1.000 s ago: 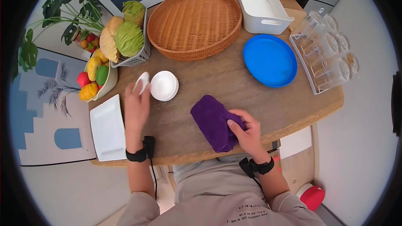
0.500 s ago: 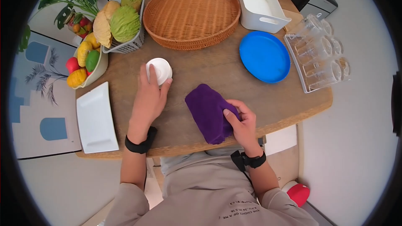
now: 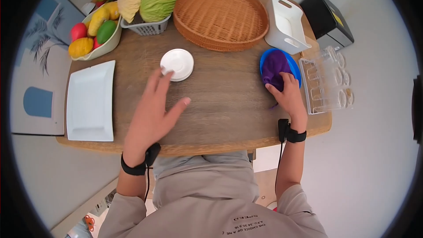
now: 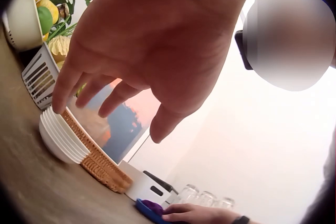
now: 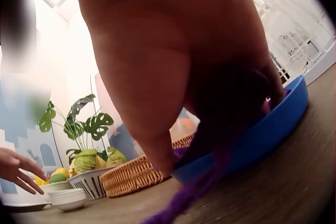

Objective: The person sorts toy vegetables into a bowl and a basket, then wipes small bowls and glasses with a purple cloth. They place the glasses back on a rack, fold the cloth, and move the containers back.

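Note:
A stack of small white bowls (image 3: 177, 61) stands left of the table's middle; its several rims show in the left wrist view. My left hand (image 3: 152, 119) is beside it with fingers spread, fingertips overlapping the near edge in the head view and nothing in the palm. At the right, my right hand (image 3: 288, 94) grips a bunched purple cloth (image 3: 275, 67) between thumb and fingers. The cloth lies in the blue plate (image 3: 296, 66), covering most of it. A purple cord (image 5: 184, 203) trails from it over the plate's rim onto the table in the right wrist view.
A white rectangular plate (image 3: 90, 101) lies at the left edge. Behind are a fruit bowl (image 3: 105, 47), a grey vegetable basket (image 3: 152, 28), a round wicker tray (image 3: 220, 44) and a white bin (image 3: 282, 39). A rack of glasses (image 3: 330, 79) stands right of the blue plate.
My left hand set a small white bowl on the stack, let go and drew back slightly. The right hand carried the purple cloth from the front middle rightward into the blue plate. The head view shifted.

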A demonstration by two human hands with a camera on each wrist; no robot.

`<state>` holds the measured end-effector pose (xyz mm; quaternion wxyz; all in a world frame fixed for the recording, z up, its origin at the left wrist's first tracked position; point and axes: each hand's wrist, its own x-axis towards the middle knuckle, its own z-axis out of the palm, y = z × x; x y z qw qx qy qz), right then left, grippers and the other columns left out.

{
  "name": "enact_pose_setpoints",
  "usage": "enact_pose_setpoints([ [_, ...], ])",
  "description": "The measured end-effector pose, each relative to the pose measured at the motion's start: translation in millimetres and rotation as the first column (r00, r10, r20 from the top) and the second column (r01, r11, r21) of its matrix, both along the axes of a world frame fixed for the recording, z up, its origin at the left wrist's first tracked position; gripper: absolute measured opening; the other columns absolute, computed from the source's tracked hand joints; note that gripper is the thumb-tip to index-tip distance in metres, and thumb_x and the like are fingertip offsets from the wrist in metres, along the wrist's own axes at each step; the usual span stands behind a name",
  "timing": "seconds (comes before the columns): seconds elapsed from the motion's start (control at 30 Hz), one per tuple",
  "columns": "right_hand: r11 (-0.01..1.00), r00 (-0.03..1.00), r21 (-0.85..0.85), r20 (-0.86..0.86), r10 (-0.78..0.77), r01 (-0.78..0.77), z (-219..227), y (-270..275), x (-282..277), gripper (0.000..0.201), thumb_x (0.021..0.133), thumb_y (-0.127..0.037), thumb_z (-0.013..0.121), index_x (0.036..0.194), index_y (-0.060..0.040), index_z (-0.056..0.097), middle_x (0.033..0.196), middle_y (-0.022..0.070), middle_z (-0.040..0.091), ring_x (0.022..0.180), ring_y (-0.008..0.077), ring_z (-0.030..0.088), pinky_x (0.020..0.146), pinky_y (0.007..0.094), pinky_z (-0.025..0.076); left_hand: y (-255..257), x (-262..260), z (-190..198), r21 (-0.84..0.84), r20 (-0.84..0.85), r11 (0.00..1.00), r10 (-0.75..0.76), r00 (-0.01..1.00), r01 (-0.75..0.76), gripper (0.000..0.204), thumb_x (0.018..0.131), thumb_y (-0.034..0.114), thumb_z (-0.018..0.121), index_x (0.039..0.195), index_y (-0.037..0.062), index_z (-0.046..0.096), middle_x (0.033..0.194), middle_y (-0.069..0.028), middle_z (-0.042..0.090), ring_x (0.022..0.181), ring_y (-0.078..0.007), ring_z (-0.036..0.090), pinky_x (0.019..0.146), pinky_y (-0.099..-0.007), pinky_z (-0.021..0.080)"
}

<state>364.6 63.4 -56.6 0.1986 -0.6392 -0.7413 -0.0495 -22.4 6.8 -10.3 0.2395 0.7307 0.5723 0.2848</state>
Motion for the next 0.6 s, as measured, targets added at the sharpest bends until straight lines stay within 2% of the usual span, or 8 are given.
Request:
enact_pose_setpoints([
  [0.07, 0.995, 0.999, -0.102, -0.052, -0.001, -0.005, 6, 8, -15, 0.044, 0.084, -0.029, 0.078, 0.115, 0.0003, 0.067, 0.108, 0.0219, 0.066, 0.096, 0.0406, 0.062, 0.088, 0.0458, 0.052, -18, 2, 0, -0.033, 0.133, 0.998, -0.047, 0.99, 0.051, 0.051, 0.091, 0.024, 0.073, 0.131, -0.0013, 0.055, 0.136, -0.0202, 0.056, 0.125, -0.0368, 0.056, 0.104, -0.0418, 0.045],
  [0.17, 0.957, 0.986, -0.276, -0.157, 0.047, -0.089, 20, 3, -39, 0.032, 0.083, -0.024, 0.077, 0.102, 0.0005, 0.067, 0.103, 0.021, 0.065, 0.096, 0.0407, 0.061, 0.085, 0.0454, 0.051, -27, 9, 4, -0.322, 0.32, 0.918, -0.124, 0.939, 0.231, 0.057, 0.093, 0.031, 0.07, 0.134, -0.0045, 0.051, 0.133, -0.0263, 0.055, 0.119, -0.0441, 0.057, 0.101, -0.0442, 0.048],
  [0.27, 0.895, 0.929, -0.319, -0.3, 0.215, -0.31, 24, -21, -74, 0.024, 0.081, -0.017, 0.076, 0.091, 0.0008, 0.064, 0.096, 0.0197, 0.062, 0.093, 0.0408, 0.06, 0.082, 0.0462, 0.05, -31, 25, -2, -0.325, 0.22, 0.901, -0.225, 0.949, 0.288, 0.059, 0.093, 0.03, 0.068, 0.136, -0.0064, 0.05, 0.134, -0.0276, 0.053, 0.119, -0.0443, 0.056, 0.102, -0.0449, 0.047],
  [0.3, 0.864, 0.904, -0.326, -0.324, 0.278, -0.383, 25, -34, -87, 0.023, 0.079, -0.014, 0.076, 0.09, 0.0005, 0.062, 0.094, 0.0191, 0.06, 0.093, 0.0406, 0.06, 0.081, 0.0464, 0.05, -34, 31, -9, -0.243, 0.141, 0.928, -0.253, 0.957, 0.281, 0.06, 0.094, 0.032, 0.067, 0.137, -0.0063, 0.049, 0.137, -0.0275, 0.051, 0.124, -0.0436, 0.053, 0.104, -0.0455, 0.046],
  [0.37, 0.851, 0.885, -0.288, -0.306, 0.352, -0.438, 26, -60, -110, 0.025, 0.075, -0.01, 0.075, 0.092, -0.0004, 0.059, 0.096, 0.0179, 0.06, 0.093, 0.0397, 0.059, 0.081, 0.046, 0.05, -40, 45, -28, -0.076, -0.03, 0.958, -0.281, 0.959, 0.278, 0.062, 0.096, 0.034, 0.064, 0.14, -0.0063, 0.047, 0.144, -0.0273, 0.047, 0.133, -0.0423, 0.048, 0.108, -0.0468, 0.043],
  [0.47, 0.847, 0.883, -0.325, -0.36, 0.301, -0.421, 33, -85, -123, 0.039, 0.073, -0.006, 0.074, 0.11, -0.0033, 0.061, 0.097, 0.0169, 0.059, 0.095, 0.0383, 0.059, 0.082, 0.0464, 0.051, -44, 62, -34, -0.124, -0.185, 0.951, -0.303, 0.935, 0.284, 0.07, 0.096, 0.033, 0.063, 0.143, -0.0131, 0.04, 0.149, -0.0328, 0.039, 0.139, -0.0451, 0.041, 0.112, -0.0477, 0.039],
  [0.53, 0.827, 0.904, -0.412, -0.352, 0.243, -0.382, 33, -90, -120, 0.055, 0.074, -0.003, 0.072, 0.127, -0.0084, 0.061, 0.096, 0.0167, 0.059, 0.094, 0.0374, 0.06, 0.08, 0.0463, 0.052, -47, 66, -41, -0.09, -0.213, 0.957, -0.29, 0.933, 0.277, 0.07, 0.096, 0.032, 0.062, 0.142, -0.0154, 0.039, 0.15, -0.0338, 0.038, 0.14, -0.046, 0.04, 0.114, -0.0468, 0.038],
  [0.6, 0.812, 0.939, -0.481, -0.253, 0.234, -0.332, 34, -87, -111, 0.056, 0.074, -0.003, 0.071, 0.129, -0.0104, 0.061, 0.096, 0.0163, 0.059, 0.093, 0.037, 0.061, 0.079, 0.046, 0.053, -49, 66, -45, -0.078, -0.207, 0.956, -0.292, 0.934, 0.282, 0.069, 0.096, 0.032, 0.062, 0.14, -0.0171, 0.04, 0.151, -0.034, 0.036, 0.141, -0.046, 0.039, 0.115, -0.0463, 0.037],
])
